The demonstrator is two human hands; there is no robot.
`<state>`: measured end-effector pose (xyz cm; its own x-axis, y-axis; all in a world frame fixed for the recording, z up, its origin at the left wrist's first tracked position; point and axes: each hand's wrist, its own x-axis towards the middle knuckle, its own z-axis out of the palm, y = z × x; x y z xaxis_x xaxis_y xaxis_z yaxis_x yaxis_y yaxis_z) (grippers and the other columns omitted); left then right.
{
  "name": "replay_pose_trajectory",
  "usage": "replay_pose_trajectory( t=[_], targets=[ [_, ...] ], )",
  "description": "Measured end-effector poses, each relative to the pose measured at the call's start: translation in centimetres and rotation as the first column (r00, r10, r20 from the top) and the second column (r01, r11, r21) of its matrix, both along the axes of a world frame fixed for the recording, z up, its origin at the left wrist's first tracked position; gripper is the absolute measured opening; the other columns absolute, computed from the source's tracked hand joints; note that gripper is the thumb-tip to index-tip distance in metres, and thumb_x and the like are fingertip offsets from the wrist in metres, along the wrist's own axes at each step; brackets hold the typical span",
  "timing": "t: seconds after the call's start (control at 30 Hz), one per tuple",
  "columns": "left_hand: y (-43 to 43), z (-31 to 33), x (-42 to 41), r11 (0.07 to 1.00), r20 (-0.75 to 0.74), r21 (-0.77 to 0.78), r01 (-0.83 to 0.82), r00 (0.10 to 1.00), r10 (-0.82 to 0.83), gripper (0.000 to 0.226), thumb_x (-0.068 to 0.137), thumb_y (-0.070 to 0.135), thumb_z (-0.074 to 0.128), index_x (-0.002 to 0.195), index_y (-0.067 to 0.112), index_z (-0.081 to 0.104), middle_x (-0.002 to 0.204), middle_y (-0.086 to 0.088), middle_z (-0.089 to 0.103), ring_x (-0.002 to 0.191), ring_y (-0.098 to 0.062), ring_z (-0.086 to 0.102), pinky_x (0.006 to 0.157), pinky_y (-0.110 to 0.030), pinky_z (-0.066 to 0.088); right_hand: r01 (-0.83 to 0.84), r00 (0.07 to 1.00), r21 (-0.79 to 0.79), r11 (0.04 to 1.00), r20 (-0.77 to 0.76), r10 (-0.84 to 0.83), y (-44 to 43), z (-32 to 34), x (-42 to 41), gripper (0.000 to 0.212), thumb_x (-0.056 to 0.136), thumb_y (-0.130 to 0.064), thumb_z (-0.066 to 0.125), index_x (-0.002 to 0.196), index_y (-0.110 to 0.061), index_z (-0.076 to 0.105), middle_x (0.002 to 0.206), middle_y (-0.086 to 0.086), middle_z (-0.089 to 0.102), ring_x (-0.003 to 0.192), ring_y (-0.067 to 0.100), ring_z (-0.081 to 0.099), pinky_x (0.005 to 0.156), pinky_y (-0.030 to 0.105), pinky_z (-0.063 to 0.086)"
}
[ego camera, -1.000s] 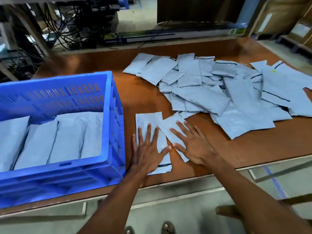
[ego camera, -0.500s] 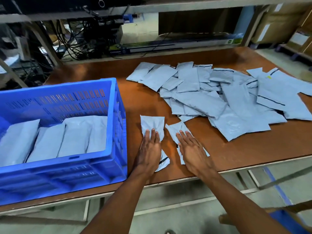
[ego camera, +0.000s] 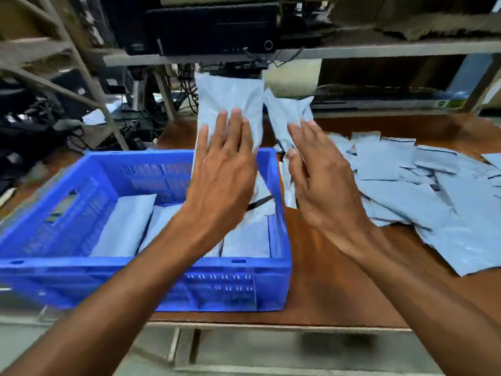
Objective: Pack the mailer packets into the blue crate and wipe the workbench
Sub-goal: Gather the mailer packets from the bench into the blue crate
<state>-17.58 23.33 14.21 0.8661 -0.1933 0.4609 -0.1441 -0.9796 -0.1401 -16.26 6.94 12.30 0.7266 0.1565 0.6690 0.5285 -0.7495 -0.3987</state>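
Observation:
My left hand point(ego camera: 222, 164) holds a grey mailer packet point(ego camera: 230, 96) upright in the air above the right end of the blue crate point(ego camera: 135, 278), fingers spread over its face and thumb hidden behind. My right hand point(ego camera: 320, 172) pinches a second, crumpled mailer packet point(ego camera: 287, 112) between thumb and fingers, just right of the crate's right wall. Several packets point(ego camera: 124, 223) lie flat inside the crate. A loose pile of packets point(ego camera: 406, 185) covers the brown workbench point(ego camera: 325, 280) on the right.
A metal shelf with black equipment point(ego camera: 211, 31) hangs close behind the raised packets. Tangled cables and rack legs point(ego camera: 40, 118) fill the far left. The crate stands at the bench's front edge point(ego camera: 271, 325).
Both hands were pressing flat on two packets on the bench beside the crate. Each now has its packet lifted up and carried left, the left one over the crate.

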Motion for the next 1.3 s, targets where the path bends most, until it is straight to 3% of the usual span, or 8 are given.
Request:
replay_pose_trajectory(
  t=[0.27, 0.43, 0.57, 0.67, 0.77, 0.93, 1.1, 1.3],
  targets=[
    [12.2, -9.5, 3.1, 0.997, -0.527, 0.078, -0.013, 0.848, 0.052, 0.055, 0.105, 0.026, 0.019, 0.152, -0.001, 0.012, 0.161, -0.02, 0.008, 0.147, -0.04, 0.012, 0.115, -0.054, 0.02, -0.233, 0.912, -0.513, 0.826, -0.411, 0.002, 12.0, -4.9, 3.6, 0.022, 0.092, -0.014, 0.046, 0.101, -0.001, 0.06, 0.108, 0.019, 0.059, 0.101, 0.039, 0.057, 0.079, 0.044, 0.045],
    [11.4, -13.4, 6.1, 0.993, -0.721, -0.05, 0.11, 0.684, -0.112, 0.059, 0.102, 0.029, 0.02, 0.152, -0.001, 0.016, 0.162, -0.022, 0.006, 0.148, -0.042, 0.007, 0.117, -0.057, 0.018, -0.239, 0.826, -0.7, 0.673, -0.511, -0.237, 12.2, -9.9, 6.3, 0.034, 0.088, -0.017, 0.046, 0.112, 0.004, 0.059, 0.116, 0.023, 0.057, 0.112, 0.039, 0.053, 0.093, 0.045, 0.046],
    [11.0, -14.3, 6.8, 0.975, -0.887, -0.035, 0.22, 0.443, -0.132, 0.058, 0.107, 0.037, 0.021, 0.157, 0.014, 0.003, 0.162, -0.014, -0.015, 0.149, -0.038, -0.012, 0.12, -0.055, 0.005, -0.464, 0.571, -0.734, 0.496, -0.676, -0.466, 12.0, -13.0, 7.0, 0.055, 0.093, -0.029, 0.043, 0.143, -0.005, 0.039, 0.147, 0.019, 0.038, 0.133, 0.043, 0.035, 0.109, 0.05, 0.034],
    [12.3, -14.3, 7.3, 0.981, -0.886, 0.047, 0.19, 0.46, -0.046, 0.088, 0.095, 0.068, 0.029, 0.154, 0.025, -0.02, 0.159, -0.001, -0.03, 0.148, -0.03, -0.02, 0.119, -0.056, 0.0, -0.528, 0.429, -0.686, 0.501, -0.724, -0.54, 11.2, -12.9, 7.9, 0.096, 0.086, -0.041, 0.056, 0.155, -0.018, -0.006, 0.162, 0.02, 0.001, 0.147, 0.04, 0.012, 0.115, 0.052, 0.026],
    [12.9, -15.6, 8.2, 0.966, -0.907, 0.131, 0.225, 0.421, 0.025, 0.119, 0.072, 0.091, 0.039, 0.149, 0.031, -0.028, 0.155, 0.004, -0.037, 0.146, -0.028, -0.026, 0.117, -0.058, -0.008, -0.623, 0.41, -0.676, 0.393, -0.711, -0.572, 10.8, -12.3, 8.3, 0.138, 0.067, -0.058, 0.08, 0.148, -0.029, -0.027, 0.16, 0.011, -0.023, 0.149, 0.038, 0.003, 0.114, 0.055, 0.026],
    [12.5, -16.4, 8.8, 0.967, -0.923, 0.146, 0.207, 0.381, 0.058, 0.128, 0.062, 0.097, 0.04, 0.148, 0.033, -0.03, 0.155, 0.004, -0.037, 0.146, -0.029, -0.027, 0.116, -0.058, -0.01, -0.673, 0.453, -0.682, 0.286, -0.687, -0.569, 11.1, -11.7, 8.5, 0.144, 0.061, -0.059, 0.085, 0.15, -0.029, -0.024, 0.162, 0.016, -0.015, 0.148, 0.037, 0.013, 0.115, 0.049, 0.028],
    [10.4, -11.3, 10.1, 0.983, -0.789, 0.132, 0.125, 0.614, 0.028, 0.11, 0.076, 0.088, 0.037, 0.154, 0.03, -0.015, 0.162, 0.0, -0.022, 0.149, -0.03, -0.02, 0.117, -0.06, -0.003, -0.519, 0.636, -0.676, 0.524, -0.714, -0.291, 9.1, -6.6, 9.7, 0.077, 0.074, -0.058, 0.074, 0.136, -0.019, 0.05, 0.132, 0.008, 0.057, 0.122, 0.03, 0.054, 0.094, 0.044, 0.05],
    [-1.8, -4.1, 10.8, 0.919, -0.265, -0.263, 0.294, 0.894, -0.362, 0.072, 0.087, 0.063, 0.042, 0.145, 0.021, 0.037, 0.15, -0.011, 0.038, 0.141, -0.033, 0.029, 0.115, -0.05, 0.026, -0.095, 0.933, -0.438, 0.894, -0.352, -0.073, -3.5, 0.7, 9.3, 0.033, 0.091, -0.033, 0.054, 0.123, -0.024, 0.06, 0.119, 0.007, 0.066, 0.111, 0.028, 0.058, 0.091, 0.043, 0.049]
  ],
)
